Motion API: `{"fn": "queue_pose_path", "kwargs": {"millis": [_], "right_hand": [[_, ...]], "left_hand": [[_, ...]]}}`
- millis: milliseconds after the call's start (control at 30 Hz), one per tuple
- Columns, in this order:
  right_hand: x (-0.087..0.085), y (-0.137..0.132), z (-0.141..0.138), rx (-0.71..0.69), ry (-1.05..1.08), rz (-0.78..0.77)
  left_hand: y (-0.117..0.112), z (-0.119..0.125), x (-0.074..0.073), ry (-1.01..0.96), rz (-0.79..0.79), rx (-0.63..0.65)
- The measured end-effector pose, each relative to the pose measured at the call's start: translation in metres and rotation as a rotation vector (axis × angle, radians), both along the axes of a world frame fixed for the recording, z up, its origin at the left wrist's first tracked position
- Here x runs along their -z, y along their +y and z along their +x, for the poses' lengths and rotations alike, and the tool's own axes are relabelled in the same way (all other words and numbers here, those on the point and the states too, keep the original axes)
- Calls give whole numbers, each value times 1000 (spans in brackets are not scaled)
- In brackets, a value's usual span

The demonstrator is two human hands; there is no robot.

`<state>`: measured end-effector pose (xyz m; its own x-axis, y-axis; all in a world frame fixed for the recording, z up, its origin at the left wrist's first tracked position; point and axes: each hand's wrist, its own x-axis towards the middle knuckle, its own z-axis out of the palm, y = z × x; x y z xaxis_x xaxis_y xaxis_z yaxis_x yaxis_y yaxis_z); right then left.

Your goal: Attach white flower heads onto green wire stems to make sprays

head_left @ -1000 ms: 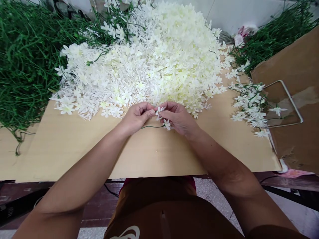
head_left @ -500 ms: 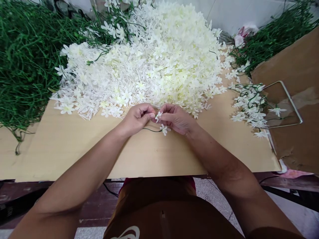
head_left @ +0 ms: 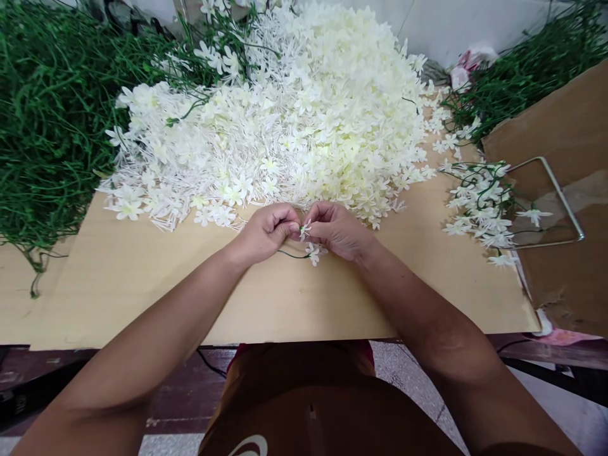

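Note:
My left hand (head_left: 268,232) is closed in a pinch around a green artificial stem (head_left: 293,255), most of which its fingers hide. Thumb to finger, my right hand (head_left: 339,229) grips a small white artificial flower (head_left: 304,231) right beside the left fingertips. Another white flower (head_left: 314,254) sits on the end of a stem branch just below the hands. Behind both hands rises a big heap of loose white flowers (head_left: 285,139), some with pale yellow centres.
A thick pile of green stems (head_left: 57,120) covers the left side, with more stems (head_left: 536,76) at the back right. Finished-looking flower sprays (head_left: 484,202) lie by a bent metal wire frame (head_left: 563,196) against a cardboard box (head_left: 560,266). The tabletop's front edge (head_left: 304,341) is close to my body.
The hands hold nearly the same place, fingertips still together at the flower. The whole view has shifted slightly.

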<state>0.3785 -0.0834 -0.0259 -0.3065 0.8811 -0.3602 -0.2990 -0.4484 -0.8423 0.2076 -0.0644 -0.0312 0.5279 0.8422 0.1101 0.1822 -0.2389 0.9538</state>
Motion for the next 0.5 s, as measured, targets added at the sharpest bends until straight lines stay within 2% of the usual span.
{"fn": "queue_pose_path", "kwargs": {"millis": [333, 400, 500], "right_hand": [[-1, -1, -3, 44, 18, 9], [-9, 1, 0, 25, -10, 55], [-32, 0, 15, 77, -108, 210]], "left_hand": [[1, 1, -3, 0, -21, -61], [1, 1, -6, -7, 14, -91], [3, 0, -7, -13, 59, -156]]}}
